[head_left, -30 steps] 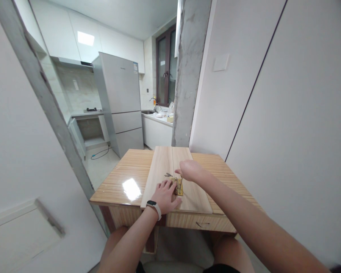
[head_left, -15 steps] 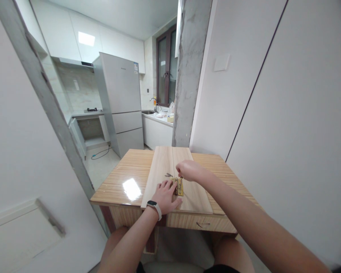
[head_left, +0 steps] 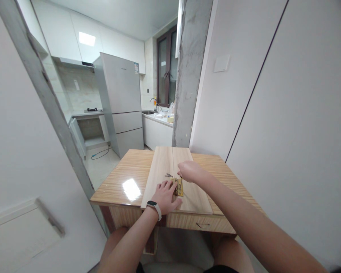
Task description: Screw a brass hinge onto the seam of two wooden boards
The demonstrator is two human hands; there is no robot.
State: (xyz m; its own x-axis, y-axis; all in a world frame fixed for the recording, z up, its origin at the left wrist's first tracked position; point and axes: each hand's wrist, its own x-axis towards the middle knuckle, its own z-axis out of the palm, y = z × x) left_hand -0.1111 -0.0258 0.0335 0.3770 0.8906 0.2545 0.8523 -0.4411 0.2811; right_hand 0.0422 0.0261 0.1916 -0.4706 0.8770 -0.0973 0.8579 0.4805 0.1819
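A brass-coloured hinge (head_left: 180, 188) lies near the seam between two pale wooden boards (head_left: 161, 161). My left hand (head_left: 165, 195), with a band on its wrist, rests flat with spread fingers, its fingertips on the left part of the hinge. Above the hinge's far right corner, my right hand (head_left: 188, 171) is closed in a fist. A thin dark shaft, apparently a screwdriver's (head_left: 181, 178), points down from the fist to the hinge; its handle is hidden. Several small dark screws (head_left: 168, 175) lie on the left board, just beyond my left fingertips.
The boards lie across a glossy striped wooden table (head_left: 125, 167) with a drawer (head_left: 201, 224) at its front. A white wall (head_left: 258, 125) rises at the right. Beyond the table stand a grey pillar (head_left: 187, 94) and a tall refrigerator (head_left: 122, 87).
My right fist has shifted slightly to the right and turned a little over the hinge. My left hand and the boards stay where they were.
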